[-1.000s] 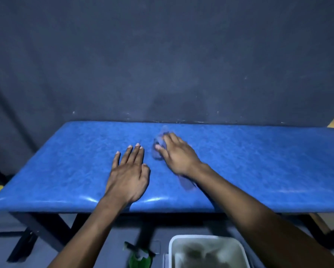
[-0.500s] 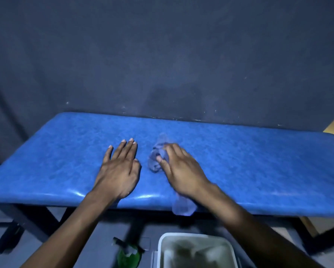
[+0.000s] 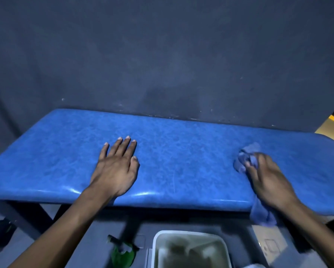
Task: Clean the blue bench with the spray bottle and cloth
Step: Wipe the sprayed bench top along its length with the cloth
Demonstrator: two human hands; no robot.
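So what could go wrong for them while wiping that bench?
The cloth has a loose tail hanging over the bench edge under the right hand; it might snag or slip free. The spray bottle and bin sit on the floor by the person's feet, easy to kick.

My left hand [image 3: 115, 170] lies flat, fingers straight, on the blue bench [image 3: 181, 161] left of centre. My right hand [image 3: 266, 178] presses a blue cloth [image 3: 245, 159] onto the bench's right end; the cloth's tail hangs over the near edge. On the floor below I see a green spray bottle [image 3: 122, 255] just beside a white bin [image 3: 191, 248]. Dark wall [image 3: 162, 55] behind.
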